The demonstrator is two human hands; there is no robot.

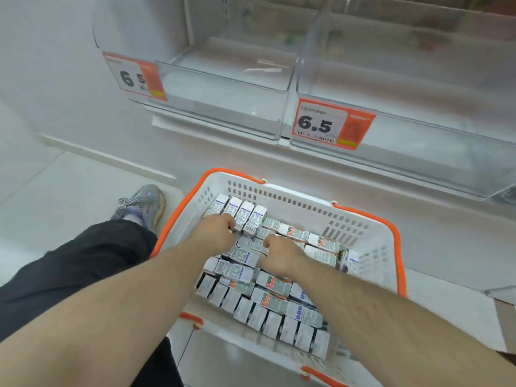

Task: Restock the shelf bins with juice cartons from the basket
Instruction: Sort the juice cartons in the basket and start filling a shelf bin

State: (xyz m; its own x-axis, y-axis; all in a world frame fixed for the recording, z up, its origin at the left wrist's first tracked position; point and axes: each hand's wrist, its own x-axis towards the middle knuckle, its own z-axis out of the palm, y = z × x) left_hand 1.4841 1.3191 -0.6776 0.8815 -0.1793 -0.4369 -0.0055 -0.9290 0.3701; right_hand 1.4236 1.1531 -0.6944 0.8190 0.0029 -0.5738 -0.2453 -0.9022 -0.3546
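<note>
— Juice cartons: where do they sit for you right now?

— They fill the white basket with the orange handles, low at 6 o'clock in your view; some stand in rows along its near edge, others lie flat in the middle; four stand side by side in its far-left corner.

— And your hands?

— Both reach down into the basket; your left hand curls its fingers round the near ends of that four-carton row, pinching it from the 7 o'clock side; your right hand lies just beside it toward 4 o'clock, fingers bent down among the flat cartons; whether it actually grips one you cannot tell, since the fingertips are hidden.

— The shelf bins?

— Two clear bins sit on the white shelf above; the left bin at 12 o'clock, the right bin at 1 o'clock; each carries an orange price tag, the left tag at 11 o'clock, the right tag reading 6.5.

— Anything else?

— Your black trouser leg and a grey laced shoe on the pale floor at 9 o'clock, just beside the basket.
</note>
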